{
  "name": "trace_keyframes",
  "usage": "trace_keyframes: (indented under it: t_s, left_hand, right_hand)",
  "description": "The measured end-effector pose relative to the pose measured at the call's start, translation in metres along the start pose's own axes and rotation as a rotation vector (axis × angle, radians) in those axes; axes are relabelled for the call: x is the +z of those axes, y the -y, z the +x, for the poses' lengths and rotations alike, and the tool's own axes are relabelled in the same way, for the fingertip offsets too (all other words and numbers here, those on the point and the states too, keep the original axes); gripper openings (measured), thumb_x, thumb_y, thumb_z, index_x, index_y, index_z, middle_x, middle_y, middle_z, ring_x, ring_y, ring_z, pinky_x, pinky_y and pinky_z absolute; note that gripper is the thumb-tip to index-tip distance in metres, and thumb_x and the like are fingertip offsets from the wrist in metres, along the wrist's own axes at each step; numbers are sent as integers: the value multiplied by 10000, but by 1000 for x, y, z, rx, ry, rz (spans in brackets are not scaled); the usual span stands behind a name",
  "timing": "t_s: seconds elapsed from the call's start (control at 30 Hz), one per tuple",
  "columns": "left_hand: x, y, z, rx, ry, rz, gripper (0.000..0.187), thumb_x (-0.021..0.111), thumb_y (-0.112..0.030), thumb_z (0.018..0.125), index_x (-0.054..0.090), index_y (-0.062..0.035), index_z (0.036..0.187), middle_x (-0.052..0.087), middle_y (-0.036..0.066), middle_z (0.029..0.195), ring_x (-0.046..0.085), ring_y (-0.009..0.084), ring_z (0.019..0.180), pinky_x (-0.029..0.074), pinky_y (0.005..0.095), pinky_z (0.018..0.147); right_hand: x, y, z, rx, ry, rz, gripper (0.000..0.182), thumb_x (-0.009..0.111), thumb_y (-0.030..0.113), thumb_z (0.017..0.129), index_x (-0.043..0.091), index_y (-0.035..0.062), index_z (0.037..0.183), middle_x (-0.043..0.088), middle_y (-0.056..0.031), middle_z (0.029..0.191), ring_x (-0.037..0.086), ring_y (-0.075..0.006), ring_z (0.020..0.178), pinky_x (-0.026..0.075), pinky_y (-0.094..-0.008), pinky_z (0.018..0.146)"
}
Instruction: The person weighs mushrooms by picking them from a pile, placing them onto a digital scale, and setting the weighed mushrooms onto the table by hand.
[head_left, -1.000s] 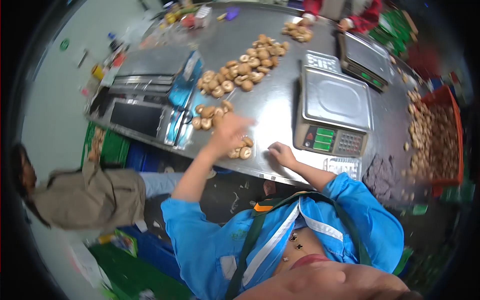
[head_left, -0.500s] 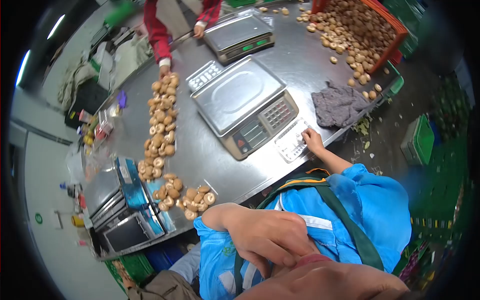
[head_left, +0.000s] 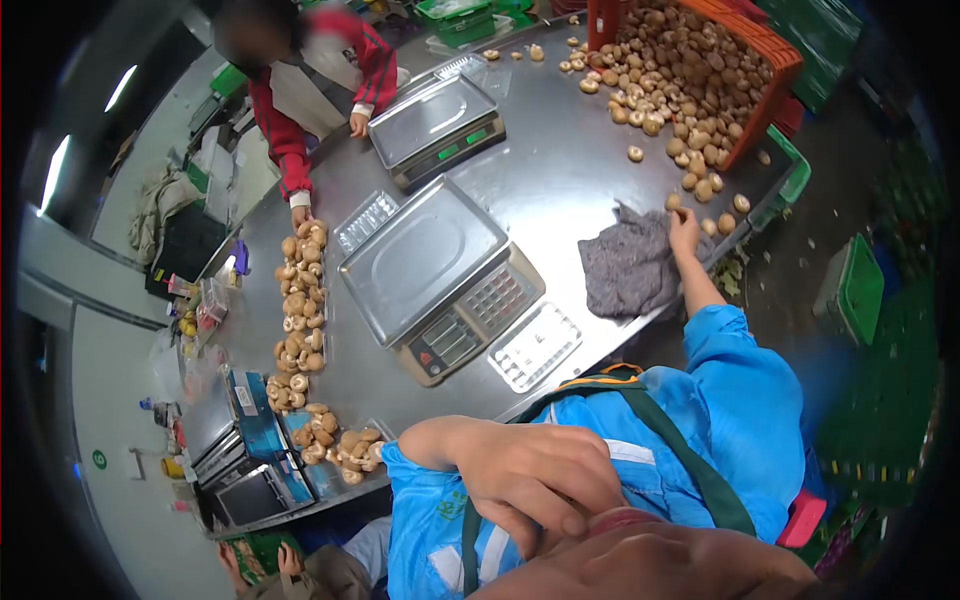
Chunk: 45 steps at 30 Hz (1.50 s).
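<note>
My left hand (head_left: pixel 545 480) is curled up at my chin and mouth, and nothing shows in its fingers. Stretched out over the far right side of the table, my right hand (head_left: pixel 684 236) has its fingertips pinched at a brown-capped mushroom (head_left: pixel 672 201). Under and beside that wrist lies a crumpled grey cloth (head_left: pixel 625 262). A few more loose mushrooms (head_left: pixel 740 203) rest near the table's edge. An orange crate (head_left: pixel 762 110) on its side spills a large heap of mushrooms (head_left: pixel 690 75). A clear plastic tray (head_left: pixel 535 346) lies in front of the scale (head_left: pixel 430 270).
Across the steel table (head_left: pixel 560 180), a person in a red jacket has one hand at a row of mushroom-filled trays (head_left: pixel 302 290). A second scale (head_left: pixel 435 125) stands beyond mine. Stacked devices (head_left: pixel 240 450) sit at the left corner. A green-lidded bin (head_left: pixel 855 290) stands right.
My right hand has left the clear tray and reached over the cloth to a mushroom by the crate. My left hand stays at my chin. The view has shifted, bringing more of the co-worker into sight.
</note>
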<state>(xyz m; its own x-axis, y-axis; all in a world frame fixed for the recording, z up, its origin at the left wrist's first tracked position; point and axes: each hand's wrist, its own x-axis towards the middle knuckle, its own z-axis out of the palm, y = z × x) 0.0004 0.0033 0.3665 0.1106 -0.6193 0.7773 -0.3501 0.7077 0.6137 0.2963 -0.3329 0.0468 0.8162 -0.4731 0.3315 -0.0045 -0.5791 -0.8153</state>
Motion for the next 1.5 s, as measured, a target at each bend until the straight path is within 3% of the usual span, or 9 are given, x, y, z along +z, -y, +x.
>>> trace_keyframes:
  t_s: [0.17, 0.37, 0.6, 0.87, 1.07, 1.17, 1.2, 1.37, 1.5]
  left_hand:
    - [-39, 65, 62, 26, -66, 121, 439, 541, -361, 874, 449, -75, 1193, 507, 212, 1139, 523, 359, 974, 405, 447, 761]
    - [-66, 113, 100, -3, -142, 269, 418, 575, -355, 854, 493, -72, 1151, 500, 223, 1161, 523, 352, 972, 396, 446, 771]
    - [-72, 149, 97, -68, -220, 313, 429, 635, -316, 815, 520, -58, 1137, 505, 232, 1173, 518, 371, 1010, 394, 429, 791]
    - [-36, 234, -28, -596, -1022, -3, 486, 643, -186, 785, 470, -6, 1202, 519, 170, 1192, 517, 262, 1069, 391, 388, 919]
    - [-66, 284, -16, -952, -836, 187, 471, 617, -110, 795, 458, -38, 1232, 554, 98, 1160, 537, 181, 1032, 403, 319, 906]
    - [-114, 345, 22, -1065, -695, 317, 511, 628, -171, 802, 431, -29, 1253, 545, 130, 1154, 523, 210, 1068, 415, 335, 896]
    - [-132, 376, 42, -1039, -645, 497, 554, 636, -194, 799, 401, -33, 1274, 529, 139, 1172, 512, 226, 1087, 415, 347, 899]
    - [-243, 573, 152, -857, -749, 878, 827, 726, -274, 711, 240, -85, 1352, 432, 176, 1254, 464, 297, 1121, 398, 372, 913]
    - [-293, 679, 203, -631, -930, 619, 545, 722, -230, 708, 450, -66, 1152, 515, 145, 1074, 518, 269, 985, 422, 333, 832]
  right_hand:
    - [27, -77, 95, 68, 291, -347, 492, 562, 379, 782, 574, -30, 1057, 608, -227, 1014, 573, -350, 988, 432, -390, 851]
    - [15, -26, 116, 101, 629, -434, 563, 552, 481, 747, 619, -36, 961, 613, -259, 940, 588, -378, 932, 443, -414, 830]
    - [28, -78, 118, -151, 782, -450, 390, 565, 357, 778, 628, -1, 917, 619, -238, 867, 597, -375, 873, 462, -413, 757]
    - [-23, -55, 77, -211, 1020, -157, 486, 624, 35, 710, 509, 28, 1182, 627, -192, 986, 611, -336, 891, 480, -388, 775]
    - [-96, -63, 153, 197, 328, 326, 102, 489, 111, 866, 547, 31, 892, 576, -55, 692, 550, -131, 558, 466, -282, 529]
    - [-142, -141, 265, -3, -49, 418, 271, 436, 255, 910, 583, 48, 817, 536, -40, 575, 546, -123, 609, 410, -248, 572]
    - [-164, -145, 308, 284, -99, 464, 356, 418, 345, 930, 595, 42, 868, 576, -25, 633, 562, -126, 681, 401, -256, 635]
    - [-167, -170, 522, 227, -356, 718, 526, 391, 480, 919, 489, 40, 1189, 516, -111, 1193, 499, -223, 1077, 365, -324, 885]
    - [-134, -189, 593, 262, -109, 920, 622, 404, 486, 911, 428, -40, 1242, 476, -152, 1260, 459, -256, 1152, 354, -351, 949]
